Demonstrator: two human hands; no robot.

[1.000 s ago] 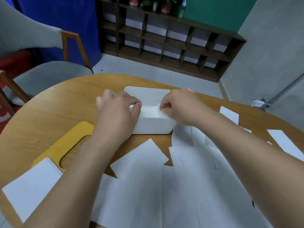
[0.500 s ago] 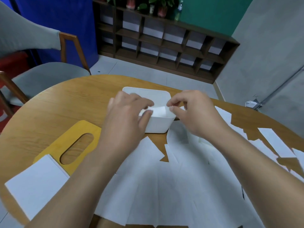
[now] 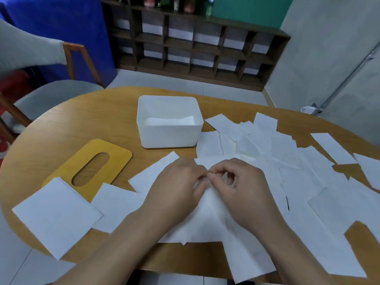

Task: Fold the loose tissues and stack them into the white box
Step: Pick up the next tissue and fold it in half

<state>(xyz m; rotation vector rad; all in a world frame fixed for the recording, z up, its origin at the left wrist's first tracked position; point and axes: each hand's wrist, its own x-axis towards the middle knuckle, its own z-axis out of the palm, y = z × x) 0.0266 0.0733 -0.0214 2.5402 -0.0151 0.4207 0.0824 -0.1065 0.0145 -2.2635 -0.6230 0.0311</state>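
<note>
Both hands sit fingertip to fingertip, curled: the left hand (image 3: 176, 186) and right hand (image 3: 240, 188) pinch one loose tissue (image 3: 207, 221) lying on the counter (image 3: 67, 128), near the white box (image 3: 168, 130).

White box (image 3: 168, 134), white tissues (image 3: 267, 153); yellow lid (image 3: 115, 157); wood-grain tan table (image 3: 67, 124)

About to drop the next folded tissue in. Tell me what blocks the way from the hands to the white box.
Nothing visible does. Both hands, left and right, pinch a loose white tissue in front of the open white plastic box; only flat tissues and bare wooden table lie between. The yellow slotted lid sits off left.
</note>
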